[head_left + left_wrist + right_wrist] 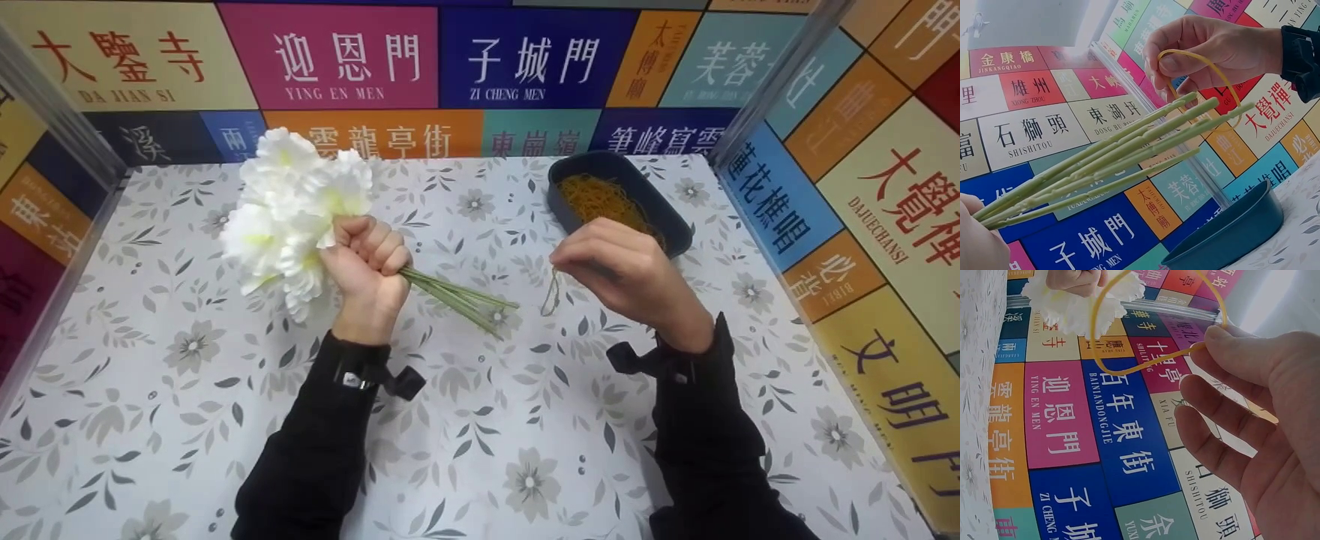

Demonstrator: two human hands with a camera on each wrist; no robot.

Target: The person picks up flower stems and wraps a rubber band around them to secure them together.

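My left hand (pixel 369 259) grips a bunch of white artificial flowers (pixel 289 202) just below the blooms. Their green stems (pixel 457 298) stick out to the right past my fist, spreading slightly toward the cut ends. Between thumb and index finger, my right hand (pixel 622 270) pinches a yellow rubber band (pixel 1098 337), which hangs as a loop. In the left wrist view the band (pixel 1207 62) appears close to the stem tips, overlapping them from that angle; whether they touch I cannot tell. The other right fingers (pixel 1213 444) are loosely bent.
Behind my right hand, a dark oblong container (pixel 679 232) holds a heap of yellow rubber bands (pixel 604 196). A floral-patterned cloth (pixel 525 420) covers the table. Panels with colourful lettered blocks (pixel 536 60) stand along the back and both sides.
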